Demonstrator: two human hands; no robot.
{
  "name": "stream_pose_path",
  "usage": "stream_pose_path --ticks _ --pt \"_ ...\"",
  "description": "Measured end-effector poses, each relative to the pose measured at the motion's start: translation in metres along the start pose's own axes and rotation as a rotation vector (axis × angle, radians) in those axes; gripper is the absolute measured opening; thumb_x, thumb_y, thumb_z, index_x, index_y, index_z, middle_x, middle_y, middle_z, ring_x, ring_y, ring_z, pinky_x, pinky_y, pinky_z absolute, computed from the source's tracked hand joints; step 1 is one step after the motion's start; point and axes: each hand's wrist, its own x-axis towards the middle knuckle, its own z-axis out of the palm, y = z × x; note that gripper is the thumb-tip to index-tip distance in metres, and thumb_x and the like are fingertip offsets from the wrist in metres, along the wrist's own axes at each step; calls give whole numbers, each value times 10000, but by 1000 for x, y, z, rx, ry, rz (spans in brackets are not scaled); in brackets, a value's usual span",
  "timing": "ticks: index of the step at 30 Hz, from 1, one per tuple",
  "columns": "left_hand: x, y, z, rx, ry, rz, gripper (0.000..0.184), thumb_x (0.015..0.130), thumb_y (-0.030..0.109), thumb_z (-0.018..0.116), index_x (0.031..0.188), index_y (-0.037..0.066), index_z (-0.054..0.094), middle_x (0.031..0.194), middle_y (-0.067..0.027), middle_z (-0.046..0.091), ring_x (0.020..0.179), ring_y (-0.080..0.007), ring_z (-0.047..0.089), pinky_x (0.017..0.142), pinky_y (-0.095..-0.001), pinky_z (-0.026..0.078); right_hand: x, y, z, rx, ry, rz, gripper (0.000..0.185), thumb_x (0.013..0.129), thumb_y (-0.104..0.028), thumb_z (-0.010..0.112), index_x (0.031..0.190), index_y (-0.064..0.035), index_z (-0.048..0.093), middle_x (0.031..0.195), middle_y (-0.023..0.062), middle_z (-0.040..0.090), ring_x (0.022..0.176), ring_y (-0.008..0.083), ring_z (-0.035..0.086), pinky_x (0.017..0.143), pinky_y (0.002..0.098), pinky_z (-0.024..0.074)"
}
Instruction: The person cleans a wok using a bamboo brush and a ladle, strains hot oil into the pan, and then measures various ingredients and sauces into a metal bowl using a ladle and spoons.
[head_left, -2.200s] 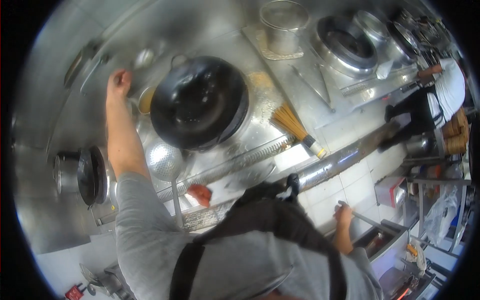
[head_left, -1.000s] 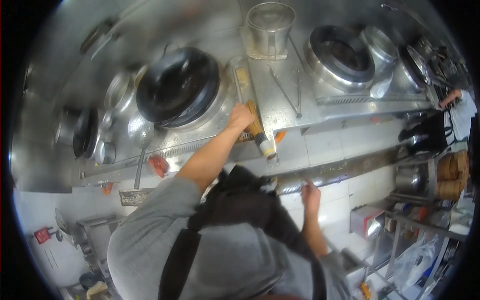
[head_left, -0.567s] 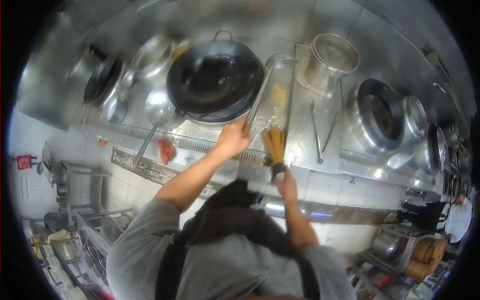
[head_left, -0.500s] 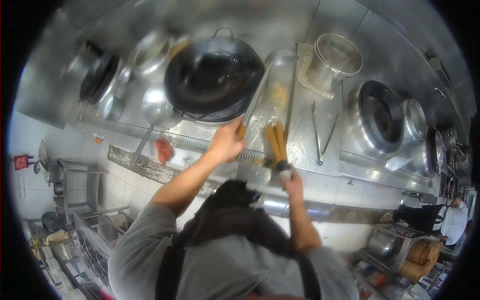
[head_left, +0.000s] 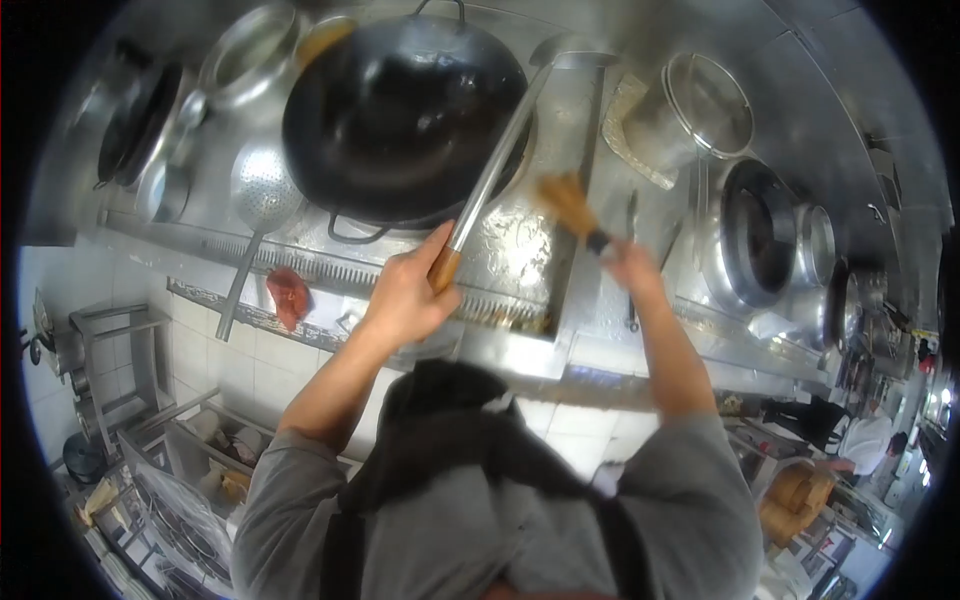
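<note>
My left hand [head_left: 402, 300] is closed round the wooden end of a long-handled ladle [head_left: 498, 165], whose bowl lies beyond the wok's right side. A large black wok [head_left: 400, 130] stands just past this hand. My right hand [head_left: 634, 270] grips the dark-bound end of a bamboo wok brush [head_left: 568, 203], blurred by motion. Its bristles hang over the wet steel trough [head_left: 530, 250] to the right of the wok. On the left, a perforated skimmer [head_left: 266, 188] lies with its handle toward me, beside a red cloth [head_left: 288, 297].
At the back right stands a steel pot with a round strainer [head_left: 708, 105]. Further right is another dark wok [head_left: 757, 225] in a metal ring. Long tongs [head_left: 633, 300] lie near my right hand. Several pans and bowls line the left. A person in white [head_left: 865, 440] is far right.
My right hand has swung up and to the right with the brush, its bristles now pointing left. The ladle stays in my left hand. The view has shifted closer to the wok.
</note>
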Motion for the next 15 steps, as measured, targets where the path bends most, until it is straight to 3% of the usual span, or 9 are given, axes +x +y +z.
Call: stream_pose_path --ticks 3,6,9,10,11,12,15 --pt "-15 -3 -6 -41 30 47 654 669 64 600 1293 -45 432 865 -275 612 777 -408 619 722 -403 492 -116 -35 -15 -116 -240 2 568 699 -268 677 1251 -213 555 991 216 638 956 365 607 867 422 475" --pt "-35 10 -12 -28 36 39 639 675 55 591 1294 -6 443 800 -254 602 747 -408 610 684 -418 479 -148 -42 -26 79 -263 -11 514 698 -269 684 1196 -177 600 957 202 655 920 341 627 849 381 480" --pt "-50 14 -8 18 51 83 618 683 42 580 1287 10 452 782 -246 594 740 -411 602 669 -426 471 -132 -50 -39 174 -129 35 462 727 -225 673 1172 -120 606 1064 201 633 986 329 612 877 371 465" --pt "-54 17 -4 31 40 80 618 683 42 580 1287 10 452 782 -246 594 740 -411 602 669 -426 471 -114 -29 -17 166 48 -150 467 752 -225 651 1196 -99 581 1081 192 629 1014 340 598 886 380 460" --pt "-57 21 -1 43 31 70 608 685 41 579 1279 6 454 782 -249 595 739 -416 599 667 -433 470 -105 -37 -7 159 165 -104 474 774 -239 623 1218 -88 556 1098 183 623 1041 346 582 899 396 454" --pt "-60 24 3 53 27 62 597 687 40 578 1271 3 456 782 -252 595 739 -422 596 665 -440 469 -102 -57 -7 150 131 73 493 780 -269 610 1232 -82 545 1117 190 611 1068 340 568 917 399 445" --pt "-71 12 25 154 57 129 589 677 43 588 1250 -4 460 799 -254 608 741 -429 600 667 -470 482 -94 -47 48 109 132 99 519 769 -292 619 1242 -94 540 1114 201 607 1071 347 562 922 407 442"
